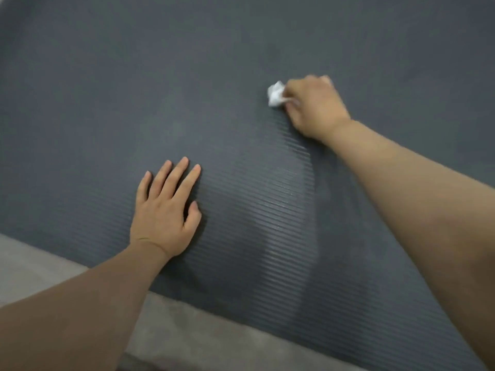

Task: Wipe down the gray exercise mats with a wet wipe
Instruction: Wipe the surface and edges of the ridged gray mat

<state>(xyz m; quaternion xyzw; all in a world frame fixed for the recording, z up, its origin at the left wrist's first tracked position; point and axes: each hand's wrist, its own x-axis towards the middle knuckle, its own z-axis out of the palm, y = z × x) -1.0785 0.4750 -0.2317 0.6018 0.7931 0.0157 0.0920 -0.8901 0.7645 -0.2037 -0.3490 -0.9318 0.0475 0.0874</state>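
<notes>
Pressing down flat, the left hand (163, 210) lies on the gray mat (107, 89) in the lower middle of the frame. Its fingers are straight and spread a little, and they point up and a bit to the right. This hand holds nothing.

The right hand (313, 108) is in the upper right of the middle. Its fingers are curled round a white wet wipe (276, 94), so its grip is closed on the wipe. The wipe is scrunched into a small ball. It sticks out on the left side of the hand and touches the mat.

The mat fills most of the frame. It is dark gray with thin ridges. The ridges run from left to right and tilt down toward the right. The near edge of the mat runs the same way, from the lower left to the bottom right. A shiny curved streak (289, 210) runs on the mat from below the right hand down toward the bottom of the frame.

A lighter gray floor (40, 263) shows in the lower left, just beside the edge of the mat.

No words or labels can be read on the mat or the wipe.
</notes>
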